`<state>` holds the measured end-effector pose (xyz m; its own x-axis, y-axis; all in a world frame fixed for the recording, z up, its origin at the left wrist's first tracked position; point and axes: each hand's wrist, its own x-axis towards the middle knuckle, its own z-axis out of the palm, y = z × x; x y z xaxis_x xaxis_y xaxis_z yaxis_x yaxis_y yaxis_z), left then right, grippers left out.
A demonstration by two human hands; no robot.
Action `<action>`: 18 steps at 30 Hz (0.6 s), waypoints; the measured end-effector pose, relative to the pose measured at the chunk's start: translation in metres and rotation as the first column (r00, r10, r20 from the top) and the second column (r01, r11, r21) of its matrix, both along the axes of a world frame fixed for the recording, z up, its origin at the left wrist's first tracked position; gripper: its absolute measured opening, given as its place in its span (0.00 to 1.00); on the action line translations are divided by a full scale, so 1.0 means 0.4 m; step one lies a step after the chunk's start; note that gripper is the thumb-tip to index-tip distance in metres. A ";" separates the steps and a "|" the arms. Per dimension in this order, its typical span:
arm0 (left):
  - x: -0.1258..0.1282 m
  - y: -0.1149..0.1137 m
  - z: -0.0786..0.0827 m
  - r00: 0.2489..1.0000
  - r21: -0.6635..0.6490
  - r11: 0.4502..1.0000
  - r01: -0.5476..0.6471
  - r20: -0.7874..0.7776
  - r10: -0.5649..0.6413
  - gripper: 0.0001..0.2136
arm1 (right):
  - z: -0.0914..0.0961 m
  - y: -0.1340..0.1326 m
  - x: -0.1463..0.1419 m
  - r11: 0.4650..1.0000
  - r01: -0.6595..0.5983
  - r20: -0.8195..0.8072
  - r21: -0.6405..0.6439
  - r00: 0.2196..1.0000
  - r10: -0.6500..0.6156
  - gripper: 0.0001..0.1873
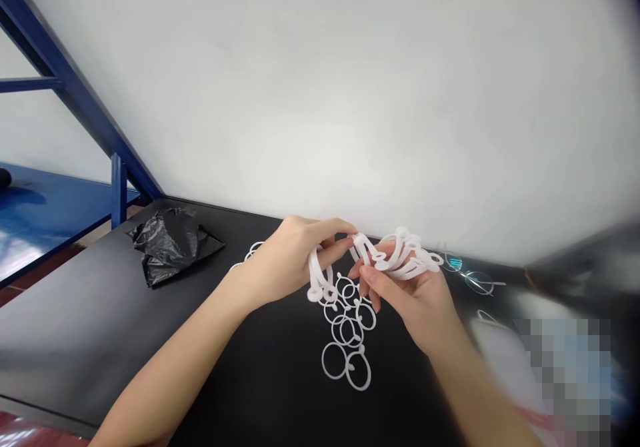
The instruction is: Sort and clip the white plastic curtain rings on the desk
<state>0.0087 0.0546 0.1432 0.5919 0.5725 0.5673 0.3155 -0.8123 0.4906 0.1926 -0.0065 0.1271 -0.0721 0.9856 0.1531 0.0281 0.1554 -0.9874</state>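
Observation:
White plastic curtain rings, each with a small eyelet, are in both hands. My left hand [300, 254] has a couple of rings [315, 277] hanging round its fingers, and its fingertips pinch the edge of another ring [361, 244] between the hands. In my right hand [415, 284] lies a bunch of several rings [407, 254], with the thumb closed over the near end. Loose curtain rings [347, 330] overlap on the black table below. More rings [253, 248] show partly behind my left wrist.
A crumpled black plastic bag [173, 247] lies on the black table [100, 320] at left. Eyeglasses [475, 280] rest beyond my right hand. A white wall [320, 100] rises behind the table; a blue metal frame [85, 100] stands at left. A blurred, partly pixelated pale object [515, 354] is at right.

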 end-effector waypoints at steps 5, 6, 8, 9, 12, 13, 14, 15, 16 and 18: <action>0.001 0.001 -0.017 0.993 0.316 0.948 0.039 -0.114 -0.003 0.10 | -0.012 -0.003 0.004 0.988 -0.149 -0.051 -0.050 0.988 0.146 0.13; 0.004 0.002 -0.023 0.993 0.349 0.936 0.040 -0.117 0.002 0.10 | -0.013 -0.006 0.003 0.989 -0.144 -0.045 -0.035 0.989 0.142 0.14; 0.010 0.006 -0.037 0.998 0.386 0.922 0.023 -0.066 0.003 0.09 | -0.012 -0.016 -0.001 0.993 -0.109 -0.016 0.038 0.994 0.109 0.14; 0.013 0.010 -0.044 1.000 0.399 0.917 0.001 -0.011 0.004 0.09 | -0.010 -0.021 -0.003 0.992 -0.089 0.004 0.086 0.996 0.089 0.14; 0.018 0.020 -0.056 0.989 0.400 0.914 -0.067 0.145 0.009 0.07 | -0.002 -0.032 -0.003 0.978 -0.075 0.048 0.196 0.997 0.067 0.14; 0.018 0.022 -0.056 0.985 0.373 0.926 -0.059 0.175 -0.008 0.06 | 0.001 -0.033 -0.002 0.976 -0.079 0.056 0.204 0.996 0.068 0.15; 0.018 0.024 -0.055 0.982 0.332 0.943 -0.031 0.185 -0.032 0.06 | 0.003 -0.033 0.000 0.978 -0.078 0.058 0.193 0.996 0.068 0.15; 0.017 0.024 -0.051 0.981 0.279 0.960 0.008 0.181 -0.061 0.06 | 0.004 -0.032 0.001 0.982 -0.081 0.056 0.171 0.996 0.073 0.15; 0.016 0.022 -0.045 0.981 0.217 0.975 0.047 0.172 -0.085 0.06 | 0.005 -0.031 0.003 0.985 -0.084 0.049 0.150 0.996 0.077 0.14; 0.014 0.016 -0.032 0.983 0.079 0.994 0.079 0.161 -0.091 0.07 | 0.003 -0.028 0.004 0.988 -0.083 0.034 0.130 0.996 0.079 0.14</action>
<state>0.0143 0.0609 0.1306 0.5320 0.4788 0.6984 0.1642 -0.8674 0.4697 0.1941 -0.0176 0.1282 -0.1571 0.9478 0.2776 0.0379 0.2867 -0.9573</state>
